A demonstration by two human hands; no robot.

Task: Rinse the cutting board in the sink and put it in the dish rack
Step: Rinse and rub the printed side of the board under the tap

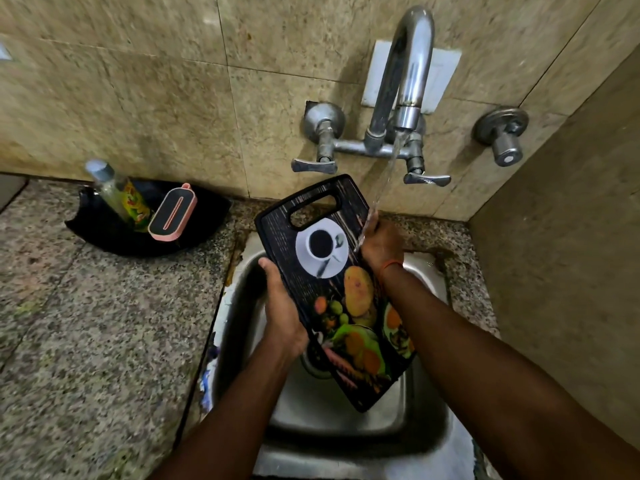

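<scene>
A black cutting board [332,289] printed with a coffee cup and fruit is held tilted over the steel sink [346,420], its handle slot pointing to the wall. My left hand [282,306] grips its left edge, thumb on the face. My right hand [381,245] holds the right edge near the top. Water streams from the chrome tap [405,74] onto my right hand and the board's right edge. No dish rack is in view.
A black tray [100,226] on the granite counter at the left holds a dish-soap bottle [114,192] and a pink-and-black scrubber [173,216]. Two lever handles and a round valve [502,133] stick out of the tiled wall. A side wall closes in on the right.
</scene>
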